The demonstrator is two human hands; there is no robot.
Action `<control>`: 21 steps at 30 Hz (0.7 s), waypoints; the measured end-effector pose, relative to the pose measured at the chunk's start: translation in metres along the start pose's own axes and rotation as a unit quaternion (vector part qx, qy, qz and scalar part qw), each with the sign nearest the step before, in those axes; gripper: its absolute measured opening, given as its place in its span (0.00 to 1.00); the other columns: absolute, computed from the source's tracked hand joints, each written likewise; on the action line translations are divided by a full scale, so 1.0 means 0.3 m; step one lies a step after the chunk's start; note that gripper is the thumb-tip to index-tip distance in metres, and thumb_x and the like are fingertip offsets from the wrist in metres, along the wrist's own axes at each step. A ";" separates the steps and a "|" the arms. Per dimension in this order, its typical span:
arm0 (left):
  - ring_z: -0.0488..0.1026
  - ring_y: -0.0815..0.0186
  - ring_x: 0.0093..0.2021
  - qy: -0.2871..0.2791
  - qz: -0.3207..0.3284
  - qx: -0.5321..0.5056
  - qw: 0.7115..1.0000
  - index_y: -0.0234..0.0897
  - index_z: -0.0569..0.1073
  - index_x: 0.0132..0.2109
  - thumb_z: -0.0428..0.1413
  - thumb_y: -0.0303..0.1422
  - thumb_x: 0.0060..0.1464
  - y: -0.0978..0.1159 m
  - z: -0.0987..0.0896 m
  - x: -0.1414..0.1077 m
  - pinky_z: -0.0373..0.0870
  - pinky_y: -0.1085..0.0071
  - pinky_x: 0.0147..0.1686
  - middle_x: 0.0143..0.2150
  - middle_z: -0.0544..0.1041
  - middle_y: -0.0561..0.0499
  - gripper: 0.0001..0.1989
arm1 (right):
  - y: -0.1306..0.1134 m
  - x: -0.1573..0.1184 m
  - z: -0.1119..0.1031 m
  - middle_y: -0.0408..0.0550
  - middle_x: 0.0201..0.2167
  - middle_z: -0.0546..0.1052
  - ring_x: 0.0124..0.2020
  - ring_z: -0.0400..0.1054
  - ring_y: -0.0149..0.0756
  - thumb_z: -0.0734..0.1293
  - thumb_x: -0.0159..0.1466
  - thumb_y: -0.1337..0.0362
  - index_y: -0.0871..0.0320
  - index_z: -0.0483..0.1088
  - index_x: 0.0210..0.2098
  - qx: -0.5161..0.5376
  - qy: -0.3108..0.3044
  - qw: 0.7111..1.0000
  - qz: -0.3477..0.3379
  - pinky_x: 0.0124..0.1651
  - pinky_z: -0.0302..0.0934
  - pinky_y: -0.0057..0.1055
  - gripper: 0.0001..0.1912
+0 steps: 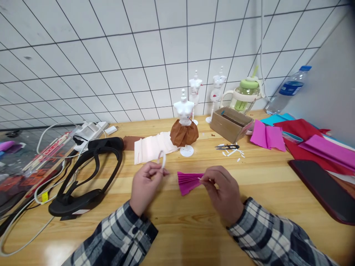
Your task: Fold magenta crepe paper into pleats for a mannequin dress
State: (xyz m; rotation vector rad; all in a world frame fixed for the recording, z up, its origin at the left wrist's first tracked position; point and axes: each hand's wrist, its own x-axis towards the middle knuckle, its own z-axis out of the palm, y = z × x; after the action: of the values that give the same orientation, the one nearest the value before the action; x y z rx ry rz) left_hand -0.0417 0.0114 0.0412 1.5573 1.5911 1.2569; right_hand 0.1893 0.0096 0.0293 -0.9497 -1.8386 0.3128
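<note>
My left hand (146,183) is closed in a pinch on a thin white strip (163,159), which curls up in a loop above the fingers. To its right, my right hand (222,190) pinches the gathered end of a pleated magenta paper (189,181). The folds fan out leftward over the table, and a small white bit shows at the right fingertips. Beyond both hands stands a small white mannequin (184,110) wearing a puffy brown paper skirt (184,133). A pale pink crinkled sheet (152,147) lies just behind my left hand.
Thread snips (227,146) lie beside white scraps (234,152). Behind are a cardboard box (229,127), two more mannequins and a green-lidded jug (246,94). Coloured sheets and a phone (323,188) occupy the right; a black headset strap (80,199) and cables sit left.
</note>
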 end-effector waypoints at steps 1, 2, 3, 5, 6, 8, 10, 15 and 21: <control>0.80 0.63 0.34 0.020 0.015 0.037 0.999 0.37 0.71 0.38 0.55 0.37 0.56 -0.019 -0.027 0.022 0.75 0.69 0.38 0.32 0.82 0.49 0.08 | 0.023 0.005 -0.008 0.45 0.34 0.75 0.36 0.68 0.34 0.63 0.67 0.66 0.54 0.70 0.39 0.005 -0.003 1.000 0.019 0.40 0.62 0.32 0.04; 0.79 0.62 0.37 0.018 0.037 0.096 0.995 0.37 0.73 0.39 0.56 0.38 0.56 -0.037 -0.052 0.041 0.74 0.68 0.40 0.34 0.82 0.49 0.09 | 0.049 0.012 -0.015 0.45 0.36 0.76 0.38 0.68 0.34 0.63 0.67 0.66 0.52 0.70 0.45 0.006 -0.023 0.999 0.028 0.42 0.63 0.32 0.08; 0.79 0.61 0.38 0.002 0.059 0.166 0.984 0.37 0.75 0.40 0.56 0.39 0.56 -0.054 -0.073 0.057 0.73 0.67 0.41 0.36 0.82 0.48 0.10 | 0.077 0.020 -0.021 0.46 0.40 0.77 0.41 0.69 0.35 0.63 0.67 0.65 0.50 0.66 0.54 0.003 -0.054 0.998 0.033 0.44 0.63 0.33 0.16; 0.78 0.59 0.40 -0.034 0.097 0.271 0.957 0.39 0.77 0.41 0.54 0.40 0.58 -0.083 -0.097 0.076 0.72 0.65 0.42 0.39 0.82 0.48 0.11 | 0.129 0.035 -0.031 0.48 0.49 0.75 0.48 0.68 0.37 0.63 0.66 0.63 0.49 0.53 0.66 0.003 -0.113 0.993 0.044 0.50 0.63 0.37 0.30; 0.77 0.59 0.41 -0.059 0.105 0.310 0.943 0.40 0.77 0.42 0.53 0.40 0.59 -0.094 -0.100 0.081 0.71 0.65 0.42 0.40 0.82 0.48 0.12 | 0.151 0.041 -0.034 0.48 0.52 0.74 0.51 0.67 0.39 0.64 0.65 0.63 0.49 0.47 0.68 0.004 -0.143 0.989 0.049 0.54 0.62 0.39 0.35; 0.77 0.58 0.41 -0.097 0.100 0.367 0.920 0.41 0.77 0.43 0.50 0.39 0.61 -0.111 -0.095 0.086 0.70 0.64 0.42 0.40 0.81 0.48 0.13 | 0.180 0.047 -0.035 0.48 0.54 0.73 0.55 0.64 0.41 0.67 0.62 0.63 0.48 0.38 0.70 0.005 -0.201 0.978 0.060 0.58 0.58 0.44 0.44; 0.76 0.57 0.41 -0.117 0.080 0.403 0.904 0.41 0.77 0.42 0.50 0.39 0.61 -0.121 -0.083 0.092 0.70 0.63 0.41 0.39 0.81 0.48 0.13 | 0.193 0.044 -0.030 0.47 0.52 0.74 0.55 0.65 0.41 0.69 0.59 0.65 0.48 0.33 0.70 -0.002 -0.245 0.967 0.073 0.60 0.55 0.46 0.50; 0.72 0.55 0.47 -0.075 0.137 0.405 0.901 0.37 0.73 0.49 0.53 0.39 0.60 -0.114 -0.061 0.103 0.67 0.59 0.48 0.46 0.77 0.44 0.15 | 0.188 0.026 -0.010 0.41 0.39 0.77 0.41 0.69 0.38 0.64 0.61 0.70 0.47 0.36 0.70 -0.030 -0.255 0.960 0.110 0.52 0.60 0.43 0.45; 0.70 0.58 0.44 -0.079 0.245 0.353 0.900 0.41 0.74 0.47 0.53 0.34 0.61 -0.048 -0.025 0.051 0.64 0.60 0.44 0.42 0.76 0.47 0.10 | 0.176 0.024 -0.010 0.42 0.36 0.77 0.35 0.69 0.37 0.63 0.62 0.70 0.49 0.38 0.70 -0.028 -0.219 0.963 0.154 0.46 0.63 0.42 0.43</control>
State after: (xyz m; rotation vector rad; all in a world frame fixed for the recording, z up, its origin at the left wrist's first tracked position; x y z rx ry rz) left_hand -0.0569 0.0262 0.0344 2.5675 1.7006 0.7546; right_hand 0.2151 0.0490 0.0043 -1.2864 -2.1001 0.7111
